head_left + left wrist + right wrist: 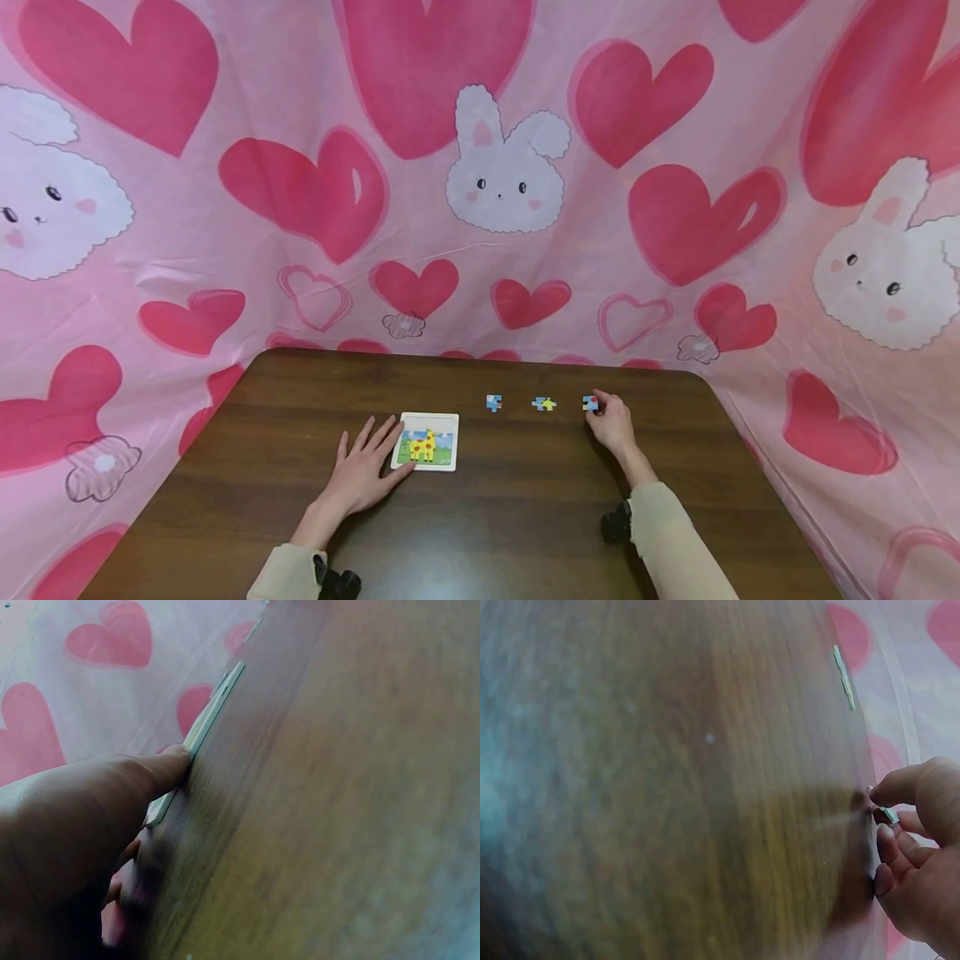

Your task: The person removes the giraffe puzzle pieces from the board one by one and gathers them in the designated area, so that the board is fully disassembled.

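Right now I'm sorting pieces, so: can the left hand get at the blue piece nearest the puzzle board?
Probably yes. The left hand rests flat against the puzzle board; only bare table lies between it and the blue piece.

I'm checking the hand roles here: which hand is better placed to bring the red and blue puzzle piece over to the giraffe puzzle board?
Right. The right hand already pinches the red and blue piece, while the left hand lies flat, steadying the board.

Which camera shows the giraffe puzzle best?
The head view: the giraffe puzzle board lies flat there, its picture plain, the left hand touching its edge. The left wrist view shows only the thin edge of the board. The right wrist view shows none of its picture.
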Available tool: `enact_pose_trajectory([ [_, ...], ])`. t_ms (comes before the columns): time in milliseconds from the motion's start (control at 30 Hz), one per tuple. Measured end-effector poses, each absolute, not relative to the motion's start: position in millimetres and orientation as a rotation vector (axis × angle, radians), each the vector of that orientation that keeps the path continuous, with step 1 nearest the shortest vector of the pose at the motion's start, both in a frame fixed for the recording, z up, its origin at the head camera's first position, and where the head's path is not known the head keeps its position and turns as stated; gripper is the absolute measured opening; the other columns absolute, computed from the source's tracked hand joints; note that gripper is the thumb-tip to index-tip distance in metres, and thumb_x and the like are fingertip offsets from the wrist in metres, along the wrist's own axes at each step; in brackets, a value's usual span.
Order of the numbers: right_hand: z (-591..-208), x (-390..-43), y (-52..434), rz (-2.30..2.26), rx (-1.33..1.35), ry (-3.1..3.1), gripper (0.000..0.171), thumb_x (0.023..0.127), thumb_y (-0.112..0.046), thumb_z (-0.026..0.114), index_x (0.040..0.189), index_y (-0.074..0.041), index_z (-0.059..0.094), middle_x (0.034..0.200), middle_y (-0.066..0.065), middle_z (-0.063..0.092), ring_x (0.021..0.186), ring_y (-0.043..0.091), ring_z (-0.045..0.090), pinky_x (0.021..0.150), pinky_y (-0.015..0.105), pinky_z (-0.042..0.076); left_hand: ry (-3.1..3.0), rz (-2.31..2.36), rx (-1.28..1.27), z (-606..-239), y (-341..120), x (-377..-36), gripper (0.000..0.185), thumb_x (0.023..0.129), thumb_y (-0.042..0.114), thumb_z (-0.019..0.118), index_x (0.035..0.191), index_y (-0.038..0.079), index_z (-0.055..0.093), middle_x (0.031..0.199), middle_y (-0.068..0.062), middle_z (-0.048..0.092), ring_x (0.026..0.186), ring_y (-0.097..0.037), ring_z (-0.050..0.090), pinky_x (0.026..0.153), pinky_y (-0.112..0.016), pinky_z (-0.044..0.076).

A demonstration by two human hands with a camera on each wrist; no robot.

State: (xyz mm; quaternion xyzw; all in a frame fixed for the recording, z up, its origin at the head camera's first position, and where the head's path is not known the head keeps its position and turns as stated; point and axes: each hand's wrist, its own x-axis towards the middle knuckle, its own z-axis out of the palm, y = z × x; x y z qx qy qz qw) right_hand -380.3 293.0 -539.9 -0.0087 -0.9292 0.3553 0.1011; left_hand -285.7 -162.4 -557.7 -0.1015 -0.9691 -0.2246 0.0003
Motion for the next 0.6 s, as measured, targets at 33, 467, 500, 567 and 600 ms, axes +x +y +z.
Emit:
enact_pose_trajectory([
  [33, -539.8, -380.4, 293.2, 1.042, -0.024, -2.754, 0.053, 0.095, 0.004, 0.068, 0.145, 0.019, 0.058, 0.125, 0.039, 0.068, 0.108, 0.046, 0.067, 0.1, 0.06, 0.055, -3.043, -0.707, -0.32, -557.6, -162.3, -285.6, 0.085, 0.102, 0.059, 0.069, 0.17, 0.016, 0.042, 0.18, -0.015, 0.036, 0.169, -0.05, 0.023, 0.129, -0.085, 0.007],
  [467, -540.5, -380.2, 297.7, 0.993, -0.004, -2.805, 0.053, 0.098, 0.001, 0.065, 0.146, 0.021, 0.056, 0.143, 0.046, 0.054, 0.136, 0.059, 0.052, 0.116, 0.068, 0.044, -3.043, -0.718, -0.321, -554.5, -161.4, -284.6, 0.085, 0.102, 0.058, 0.07, 0.17, 0.015, 0.043, 0.18, -0.016, 0.036, 0.168, -0.051, 0.023, 0.128, -0.085, 0.008],
  [500, -540.6, -380.0, 297.8, 0.993, -0.003, -2.813, 0.053, 0.099, 0.0, 0.064, 0.147, 0.021, 0.055, 0.144, 0.046, 0.053, 0.137, 0.059, 0.051, 0.117, 0.068, 0.043, -3.046, -0.718, -0.318, -554.3, -161.4, -284.5, 0.085, 0.102, 0.058, 0.07, 0.17, 0.016, 0.043, 0.18, -0.016, 0.036, 0.169, -0.051, 0.023, 0.128, -0.085, 0.007],
  [567, -540.4, -379.8, 297.8, 0.988, 0.005, -2.812, 0.053, 0.099, 0.0, 0.065, 0.146, 0.021, 0.056, 0.142, 0.045, 0.054, 0.135, 0.058, 0.052, 0.117, 0.068, 0.044, -3.045, -0.717, -0.317, -554.7, -161.5, -284.9, 0.085, 0.102, 0.058, 0.07, 0.17, 0.016, 0.042, 0.18, -0.015, 0.036, 0.169, -0.051, 0.023, 0.128, -0.085, 0.007],
  [600, -540.7, -380.2, 298.1, 0.987, 0.011, -2.802, 0.052, 0.098, 0.0, 0.065, 0.145, 0.02, 0.057, 0.139, 0.045, 0.057, 0.133, 0.057, 0.053, 0.116, 0.067, 0.044, -3.038, -0.723, -0.318, -555.2, -161.6, -285.2, 0.085, 0.102, 0.058, 0.07, 0.17, 0.016, 0.043, 0.18, -0.016, 0.036, 0.169, -0.051, 0.023, 0.128, -0.085, 0.007],
])
